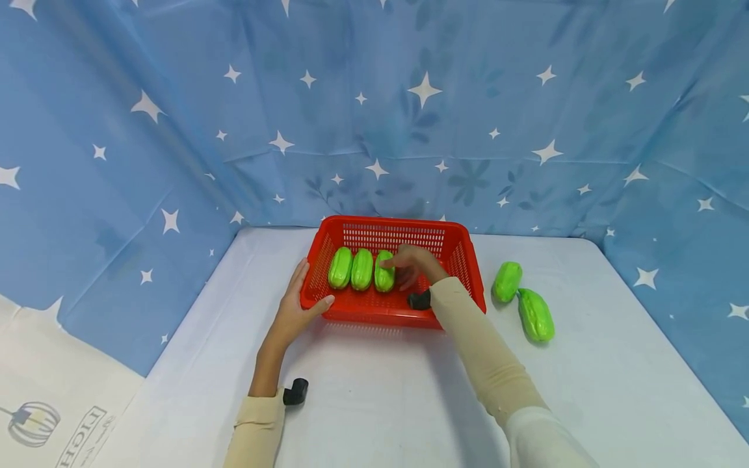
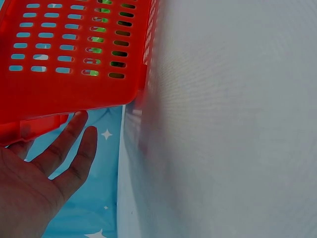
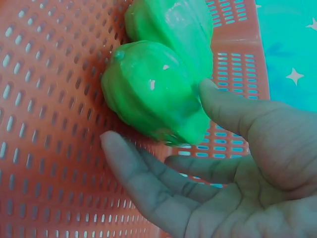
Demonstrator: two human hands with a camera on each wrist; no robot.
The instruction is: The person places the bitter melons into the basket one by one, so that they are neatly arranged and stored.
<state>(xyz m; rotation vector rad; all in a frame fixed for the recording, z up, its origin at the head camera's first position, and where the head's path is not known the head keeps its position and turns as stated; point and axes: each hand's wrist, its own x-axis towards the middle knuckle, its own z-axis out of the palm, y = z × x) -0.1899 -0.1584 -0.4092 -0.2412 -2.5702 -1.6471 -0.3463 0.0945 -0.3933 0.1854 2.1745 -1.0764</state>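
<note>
A red perforated plastic basket [image 1: 394, 223] stands at the back of the table. Inside, three glossy green ridged fruits, perhaps toys, lie side by side: the left one [image 1: 340, 268], the middle one [image 1: 361, 270] and the right one [image 1: 384, 279]. My right hand [image 1: 413, 262] is in the basket beside the right fruit. In the right wrist view its thumb touches that green fruit [image 3: 148, 89], while the other fingers stay spread below it. My left hand [image 1: 294, 313] rests at the basket's left front corner, thumb over the rim. Its fingers [image 2: 81, 153] extend loosely along the outside.
Two more green fruits lie on the table right of the basket, a shorter one [image 1: 506, 282] behind a longer one [image 1: 536, 316]. A white cloth [image 1: 363, 403] covers the table. Blue star-patterned curtain [image 1: 374, 130] hangs behind and at both sides.
</note>
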